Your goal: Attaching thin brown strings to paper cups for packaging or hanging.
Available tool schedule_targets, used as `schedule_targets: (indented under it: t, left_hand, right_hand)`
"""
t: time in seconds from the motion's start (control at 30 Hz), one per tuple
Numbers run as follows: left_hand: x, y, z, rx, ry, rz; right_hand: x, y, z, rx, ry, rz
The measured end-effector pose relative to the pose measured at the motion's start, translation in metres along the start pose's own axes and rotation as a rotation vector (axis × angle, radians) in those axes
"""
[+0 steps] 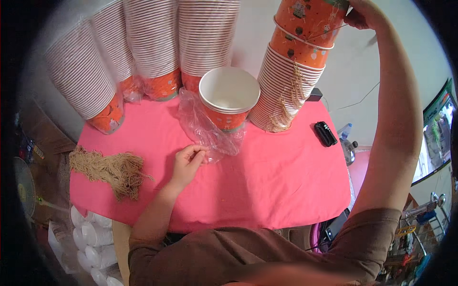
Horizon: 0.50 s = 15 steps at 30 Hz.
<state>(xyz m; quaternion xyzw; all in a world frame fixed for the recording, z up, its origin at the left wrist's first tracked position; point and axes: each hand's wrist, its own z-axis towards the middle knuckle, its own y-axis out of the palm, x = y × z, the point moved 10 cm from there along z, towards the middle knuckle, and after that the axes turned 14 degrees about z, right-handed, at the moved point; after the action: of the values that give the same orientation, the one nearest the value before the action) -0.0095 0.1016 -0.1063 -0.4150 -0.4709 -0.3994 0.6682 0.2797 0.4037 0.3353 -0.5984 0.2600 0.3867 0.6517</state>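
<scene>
My left hand (188,165) is closed in a pinch at the near edge of a crumpled clear plastic bag (220,144). On the bag stand a few nested orange paper buckets (226,119) with white insides. High at the right, my right hand (363,18) is closed beside the top of a tall bucket stack (286,81), on a thin string (329,32) that runs across the orange print. Several tan string loops (296,86) hang down this stack's side. A bundle of tan strings (112,170) lies at the left of the pink-covered table (267,190).
Several tall bucket stacks in clear plastic (78,69) stand along the table's back left. A small black object (325,134) lies near the right edge. Beyond that edge are a clear bottle (349,150) and a screen (436,133). White containers (95,240) are piled below at the left.
</scene>
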Motion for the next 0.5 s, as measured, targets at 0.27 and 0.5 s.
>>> schedule_targets:
  t: [0.27,0.5]
  left_hand:
    - [0.0,-0.005,0.0,0.003,-0.012,0.037]
    - [-0.002,-0.002,0.002,0.004,-0.014,0.037]
  right_hand:
    - [0.004,0.075,-0.003,-0.692,-0.208,0.103]
    - [0.048,0.05,0.032,-0.485,0.062,0.131]
